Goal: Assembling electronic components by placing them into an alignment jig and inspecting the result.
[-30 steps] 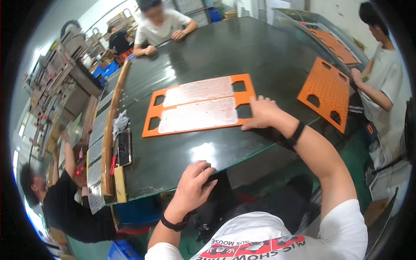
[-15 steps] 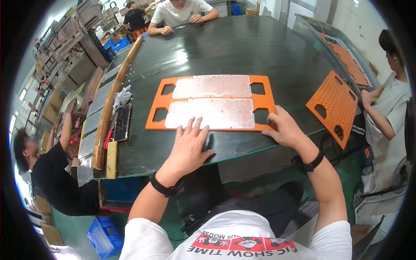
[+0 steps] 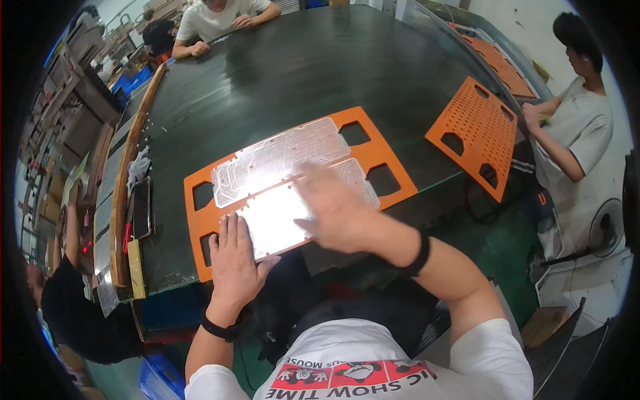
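An orange tray with cut-out handles (image 3: 390,175) lies on the dark green table (image 3: 300,73) in front of me. Two clear patterned plates sit in it, one at the far side (image 3: 280,157) and one at the near side (image 3: 280,217). My left hand (image 3: 233,257) lies flat, fingers apart, on the near left corner of the tray and the near plate. My right hand (image 3: 337,213) is blurred, spread over the near plate's right part. Neither hand grips anything.
A person at the right (image 3: 573,127) holds a second orange tray (image 3: 477,133) tilted at the table edge. More orange trays (image 3: 500,60) lie beyond. Another person (image 3: 220,17) sits at the far end. A wooden rail (image 3: 123,200) and a dark phone (image 3: 142,207) line the left.
The tray now lies turned and nearer. My right hand has moved from the tray's right edge onto the near plate. My left hand has shifted toward the tray's near left corner.
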The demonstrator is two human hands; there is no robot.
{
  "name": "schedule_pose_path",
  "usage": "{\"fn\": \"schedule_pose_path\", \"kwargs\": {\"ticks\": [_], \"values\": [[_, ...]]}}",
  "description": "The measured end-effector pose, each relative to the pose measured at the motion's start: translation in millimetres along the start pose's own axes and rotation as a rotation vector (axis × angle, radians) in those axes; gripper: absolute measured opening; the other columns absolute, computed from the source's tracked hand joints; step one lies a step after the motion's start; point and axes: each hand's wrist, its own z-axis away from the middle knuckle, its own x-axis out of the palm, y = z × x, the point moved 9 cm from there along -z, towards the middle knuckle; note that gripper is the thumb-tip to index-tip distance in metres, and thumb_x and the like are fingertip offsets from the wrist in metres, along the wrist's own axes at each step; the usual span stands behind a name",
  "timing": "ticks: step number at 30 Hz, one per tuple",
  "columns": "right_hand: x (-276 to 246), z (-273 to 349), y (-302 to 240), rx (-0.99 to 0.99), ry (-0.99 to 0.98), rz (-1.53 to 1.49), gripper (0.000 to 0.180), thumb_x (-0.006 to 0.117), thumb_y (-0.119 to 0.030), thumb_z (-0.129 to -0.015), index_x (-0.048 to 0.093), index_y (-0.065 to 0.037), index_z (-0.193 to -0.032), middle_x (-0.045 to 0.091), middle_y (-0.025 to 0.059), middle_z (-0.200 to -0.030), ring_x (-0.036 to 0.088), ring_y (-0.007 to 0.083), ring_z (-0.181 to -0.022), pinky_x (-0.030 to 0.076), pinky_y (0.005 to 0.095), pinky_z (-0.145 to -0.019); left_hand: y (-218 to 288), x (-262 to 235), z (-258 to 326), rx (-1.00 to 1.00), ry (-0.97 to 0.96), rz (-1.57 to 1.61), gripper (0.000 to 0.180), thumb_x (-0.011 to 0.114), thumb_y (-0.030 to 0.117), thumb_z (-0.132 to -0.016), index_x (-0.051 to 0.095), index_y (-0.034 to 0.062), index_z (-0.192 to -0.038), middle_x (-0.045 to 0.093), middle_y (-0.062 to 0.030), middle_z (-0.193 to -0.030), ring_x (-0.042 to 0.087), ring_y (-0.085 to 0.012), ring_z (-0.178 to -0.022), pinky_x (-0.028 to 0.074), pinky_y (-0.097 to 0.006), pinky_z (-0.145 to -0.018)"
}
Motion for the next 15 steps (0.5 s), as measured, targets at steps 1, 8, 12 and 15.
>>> {"fn": "schedule_pose_path", "kwargs": {"ticks": [1,8,12,15], "values": [[22.8,-1.9,-10.0,-0.005,-0.109,0.107,0.064,0.058,-0.035,-0.087,0.041,0.009,-0.130,0.040,0.0286,-0.136,0.032,0.0391,-0.132,0.024,0.0471,-0.110,-4.5,1.6,0.5,0.004,-0.020,-0.002,0.088,0.068,0.044,-0.076,0.033,-0.0115,-0.134,0.035,-0.0295,-0.140,0.029,-0.0411,-0.134,0.026,-0.059,-0.103],[12.2,34.0,44.3,0.269,-0.221,0.304,0.071,0.048,-0.039,-0.090,0.031,0.013,-0.136,0.029,0.0288,-0.144,0.023,0.0389,-0.138,0.015,0.0494,-0.113,-8.8,-3.8,-8.0,-0.066,-0.161,-0.071,0.091,0.065,0.049,-0.076,0.033,-0.0110,-0.136,0.031,-0.0323,-0.142,0.030,-0.0416,-0.134,0.023,-0.058,-0.105],[15.0,35.9,52.7,0.323,-0.242,0.303,0.075,0.046,-0.040,-0.090,0.024,0.012,-0.139,0.024,0.0298,-0.146,0.020,0.0390,-0.139,0.013,0.0483,-0.114,70.3,8.6,-53.8,0.040,-0.377,0.316,0.084,0.066,0.043,-0.076,0.035,-0.0123,-0.131,0.032,-0.0343,-0.139,0.032,-0.0442,-0.131,0.022,-0.059,-0.105],[20.1,35.4,51.0,0.240,-0.308,0.425,0.080,0.048,-0.041,-0.086,0.022,0.010,-0.141,0.021,0.0274,-0.148,0.017,0.0381,-0.141,0.013,0.0466,-0.114,115.9,17.6,-79.7,0.232,-0.034,0.324,0.093,0.056,0.055,-0.081,0.027,-0.0121,-0.137,0.027,-0.0327,-0.143,0.023,-0.0429,-0.137,0.019,-0.058,-0.107]]}}
